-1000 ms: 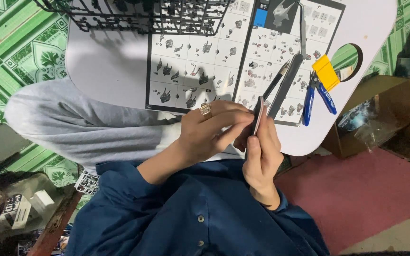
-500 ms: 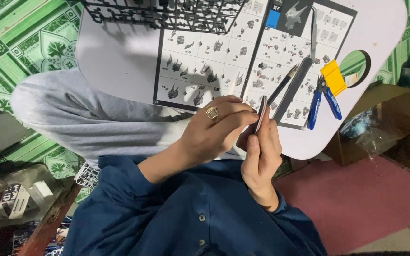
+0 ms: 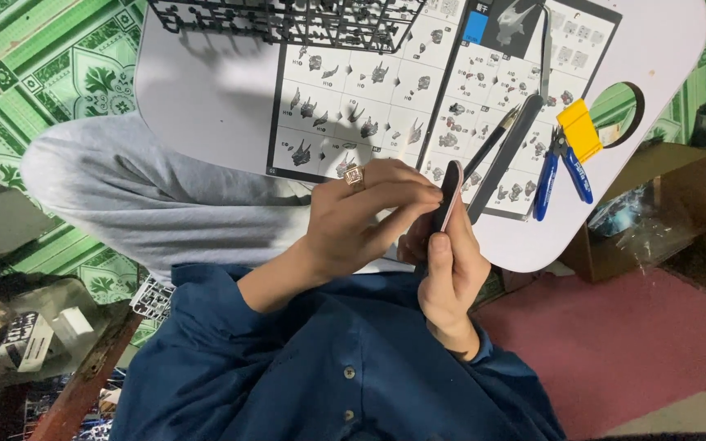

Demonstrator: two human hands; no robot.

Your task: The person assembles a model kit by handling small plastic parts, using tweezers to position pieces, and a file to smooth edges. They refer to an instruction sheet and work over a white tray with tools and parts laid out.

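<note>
Little has shifted: both hands stay together below the desk (image 3: pixel 206 98) edge. My right hand (image 3: pixel 451 278) pinches a sanding stick (image 3: pixel 449 192) upright; left hand (image 3: pixel 361 220) fingers press together against it. Right of them, an open cardboard box (image 3: pixel 655 220) holds something bluish.

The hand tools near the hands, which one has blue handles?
The small nippers, lying on the white lap table right of the instruction sheet. The pen knife and the dark flat file beside it are black and grey.
</note>
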